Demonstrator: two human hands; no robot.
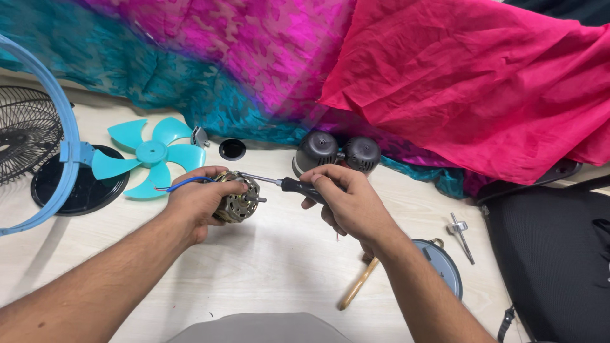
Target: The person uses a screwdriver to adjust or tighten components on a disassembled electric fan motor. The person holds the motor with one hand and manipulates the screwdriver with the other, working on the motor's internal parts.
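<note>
Metal fan motor (236, 198), screwdriver (286, 185) tip touching.

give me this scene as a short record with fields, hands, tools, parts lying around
left hand: left hand wraps a small electric motor with blue and red wires, held just above the table
right hand: right hand holds a screwdriver, tip at the motor
behind the hands: two dark grey motor covers, black ring
left side: teal fan blade, blue fan guard, black round base
right side: wooden handle, round grey cap, metal clip, black bag
backdrop: pink and teal cloth
</note>
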